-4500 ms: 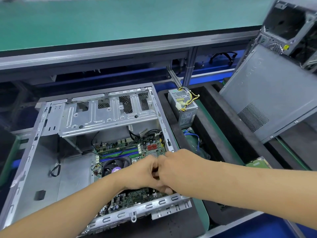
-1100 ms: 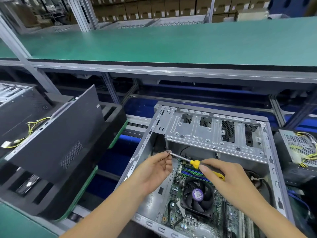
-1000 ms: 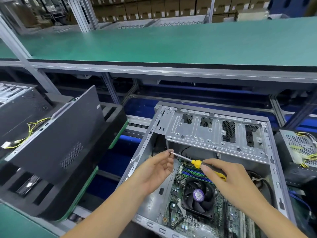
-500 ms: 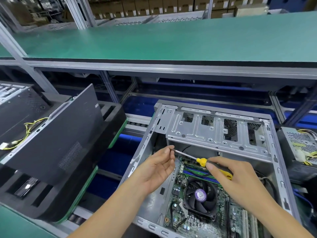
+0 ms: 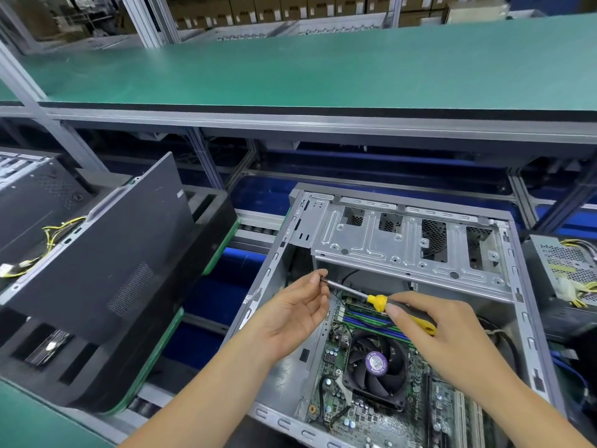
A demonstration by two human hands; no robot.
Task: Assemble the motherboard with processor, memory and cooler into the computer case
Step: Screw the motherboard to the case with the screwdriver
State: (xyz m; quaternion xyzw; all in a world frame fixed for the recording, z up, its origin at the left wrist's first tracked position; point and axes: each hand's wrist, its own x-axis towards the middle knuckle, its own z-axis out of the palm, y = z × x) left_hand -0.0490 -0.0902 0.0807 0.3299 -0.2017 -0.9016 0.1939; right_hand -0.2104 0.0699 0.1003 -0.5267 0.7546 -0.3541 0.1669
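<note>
Motherboard [image 5: 371,392] seated below your hands | right hand [image 5: 442,331] grips screwdriver [image 5: 381,302] | left hand [image 5: 297,315] pinches tip, likely loading screw

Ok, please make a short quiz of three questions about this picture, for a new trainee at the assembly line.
1. True or false: the right hand holds the screwdriver by its yellow and black handle.
2. What touches the screwdriver's tip? A) the cooler fan B) the fingertips of the left hand C) the drive cage
3. Fill in: the motherboard lies inside the open computer ____.

Key: 1 true; 2 B; 3 case.
</note>
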